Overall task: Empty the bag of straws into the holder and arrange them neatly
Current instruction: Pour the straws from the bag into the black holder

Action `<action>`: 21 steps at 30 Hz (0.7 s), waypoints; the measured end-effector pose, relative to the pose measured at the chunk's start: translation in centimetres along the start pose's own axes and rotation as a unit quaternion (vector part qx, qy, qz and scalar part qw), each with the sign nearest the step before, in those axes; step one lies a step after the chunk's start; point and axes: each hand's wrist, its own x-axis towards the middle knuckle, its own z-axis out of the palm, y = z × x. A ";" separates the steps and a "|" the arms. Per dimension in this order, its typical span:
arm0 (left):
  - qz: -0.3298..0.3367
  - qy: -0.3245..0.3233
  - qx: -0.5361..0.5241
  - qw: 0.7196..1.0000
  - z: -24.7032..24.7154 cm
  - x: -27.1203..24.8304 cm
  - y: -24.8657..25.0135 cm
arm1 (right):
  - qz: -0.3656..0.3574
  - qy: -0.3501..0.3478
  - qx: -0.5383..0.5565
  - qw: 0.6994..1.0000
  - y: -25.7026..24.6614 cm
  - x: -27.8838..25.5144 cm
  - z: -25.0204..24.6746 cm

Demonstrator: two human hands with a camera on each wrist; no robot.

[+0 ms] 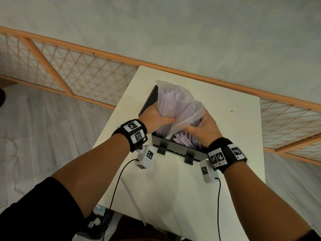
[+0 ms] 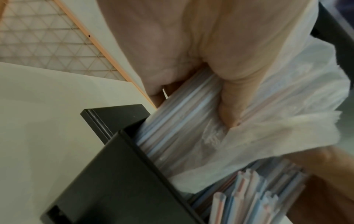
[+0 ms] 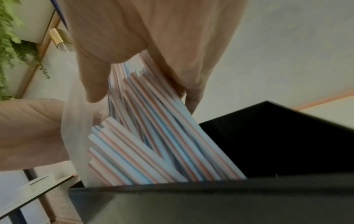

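A clear plastic bag full of striped straws stands tilted over the black box-shaped holder on the white table. My left hand grips the bag and the straws inside it from the left; the left wrist view shows the thumb pressed into the bag. My right hand grips a bundle of loose straws at the bag's open lower end. Striped straws lie slanted in the holder, their ends sticking up near its near wall.
A single straw lies on the table near its front left edge. The holder's black lid stands open behind the bag on the left. A wooden lattice railing runs behind the table. Camera cables hang from both wrists.
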 end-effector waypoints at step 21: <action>-0.055 -0.033 -0.262 0.963 1.7 -2.3 0.1 | -0.055 -0.095 -0.302 0.947 -4.0 2.5 -0.2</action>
